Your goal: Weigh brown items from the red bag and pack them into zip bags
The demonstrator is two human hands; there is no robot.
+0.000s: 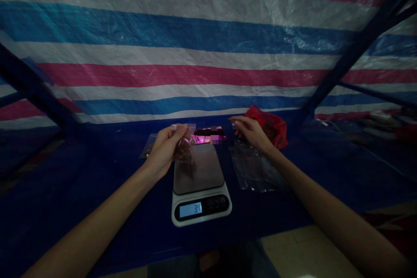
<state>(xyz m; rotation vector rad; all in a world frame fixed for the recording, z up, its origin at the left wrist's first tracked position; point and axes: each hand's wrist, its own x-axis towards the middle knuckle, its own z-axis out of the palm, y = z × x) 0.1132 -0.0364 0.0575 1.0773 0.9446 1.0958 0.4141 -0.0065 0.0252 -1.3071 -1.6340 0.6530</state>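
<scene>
My left hand (165,145) pinches a small clear zip bag (185,150) with brownish bits inside, held over the back left of a kitchen scale (202,173). The scale's lit display shows the digits 3 and 4. My right hand (250,131) is beside a red plastic bag (278,128) with dark contents, above flat clear plastic bags (256,171). Its fingers are curled, the index finger reaching left; a small pale glint shows at the fingertips, too small to make out. Another small zip bag (149,147) with brownish contents lies left of my left hand.
A phone (203,139) with a lit pink screen lies behind the scale on the blue table (137,221). Striped plastic sheeting (195,56) hangs behind, with dark blue frame bars (342,69) at both sides. A thin cable (374,158) runs along the right.
</scene>
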